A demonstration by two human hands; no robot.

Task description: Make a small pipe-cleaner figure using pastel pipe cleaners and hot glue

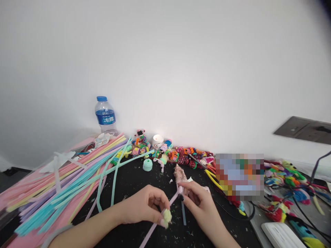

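Note:
My left hand [143, 206] is closed in a pinch on a small pale yellow fuzzy piece [167, 217] and on a lilac pipe cleaner [160, 217] that runs down to the front edge. My right hand [200, 203] pinches the upper end of the same lilac pipe cleaner near a small black bit. Both hands hover low over the black mat [129, 182]. Just behind the right hand lies a glue gun [179, 175], its nozzle pointing away from me.
A big bundle of pastel pipe cleaners [64, 186] fans across the left. A water bottle [105, 115], a white candle [157, 140] and finished colourful pipe-cleaner figures [168, 153] line the wall. More bright pieces and cables [287, 182] lie right, with a white device [280, 236].

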